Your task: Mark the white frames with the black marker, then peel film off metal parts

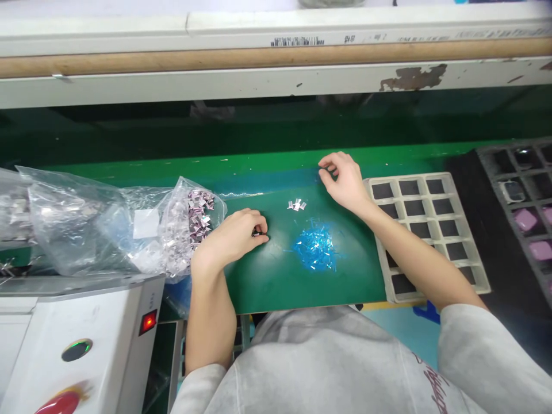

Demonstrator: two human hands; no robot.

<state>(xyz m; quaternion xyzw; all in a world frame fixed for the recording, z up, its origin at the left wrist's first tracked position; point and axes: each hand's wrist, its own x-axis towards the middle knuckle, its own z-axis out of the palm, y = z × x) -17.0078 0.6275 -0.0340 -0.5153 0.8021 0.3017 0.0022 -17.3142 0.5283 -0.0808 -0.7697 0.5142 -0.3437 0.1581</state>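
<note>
My left hand (237, 233) is closed in a pinch above the green mat (267, 276), with a small dark, shiny piece (257, 233) showing at its fingertips. Farther back, my right hand (342, 178) is curled, thumb and fingers drawn together at the end of a strip of clear blue film (276, 179); whatever they hold is too small to make out. A few small metal pieces (297, 204) lie between the hands. Nearer my body is a heap of thin blue film slivers (317, 247). Beside my left wrist, an open plastic bag (175, 230) holds many similar metal pieces (200, 215).
A cream compartment tray (463, 230) lies under my right forearm. Beyond it stands a black tray (509, 218) with pink and shiny items. At lower left is a white machine (99, 339) with a lit red switch (148, 322). A white ledge (241, 80) runs along the back.
</note>
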